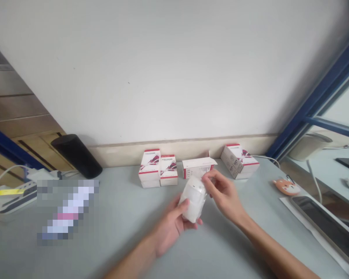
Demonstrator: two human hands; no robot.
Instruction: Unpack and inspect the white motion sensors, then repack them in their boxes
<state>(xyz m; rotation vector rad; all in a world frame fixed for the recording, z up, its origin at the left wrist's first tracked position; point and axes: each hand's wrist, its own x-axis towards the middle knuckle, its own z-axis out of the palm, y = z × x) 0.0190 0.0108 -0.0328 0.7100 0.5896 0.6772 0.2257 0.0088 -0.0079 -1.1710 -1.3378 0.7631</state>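
A white motion sensor (pixel 192 199), wrapped in a clear plastic bag, is held tilted above the table. My left hand (pixel 174 221) grips it from below and the left, thumb across its front and fingers behind. At its upper right corner, my right hand (pixel 220 190) pinches the bag (pixel 204 181) between thumb and fingertips. Just behind the sensor lies a white and red box (pixel 199 167) on its side, with an end flap sticking up.
Two white and red boxes (pixel 150 166) stand by the wall to the left, and more boxes (pixel 241 162) to the right. A black cylinder (pixel 77 156) and a power strip (pixel 17 199) are at far left. An orange case (pixel 287 186) and a phone (pixel 322 221) lie at right.
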